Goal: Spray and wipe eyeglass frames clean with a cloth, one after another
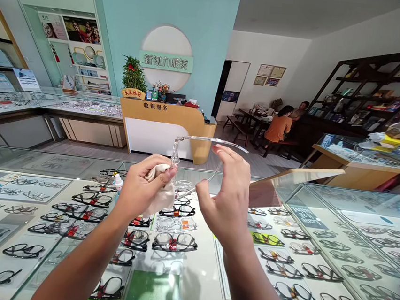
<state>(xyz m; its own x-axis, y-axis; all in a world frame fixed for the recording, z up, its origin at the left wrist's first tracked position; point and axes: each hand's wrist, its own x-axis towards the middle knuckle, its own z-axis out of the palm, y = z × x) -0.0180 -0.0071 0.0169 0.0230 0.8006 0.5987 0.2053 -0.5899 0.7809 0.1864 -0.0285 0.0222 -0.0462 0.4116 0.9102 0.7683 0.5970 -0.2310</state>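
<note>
A pair of clear-framed eyeglasses (176, 151) is held up over the glass counter, its two clear temples reaching out to the right. My left hand (142, 184) pinches the front of the frame through a cream cleaning cloth (162, 198), which is bunched in the palm and hangs below the fingers. Beside the temples, my right hand (229, 190) has its thumb and fingers spread apart. Its fingertips are close to the upper temple and its thumb is near the lower one; whether they touch cannot be made out.
Under the counter glass (201, 282) lie rows of eyeglasses (175, 242), a green mat (153, 289) and a small white-capped bottle (118, 182). A tilted wood-edged panel (289, 177) stands at right. Beyond are a cashier desk (166, 128) and a person in orange (278, 127) at a table.
</note>
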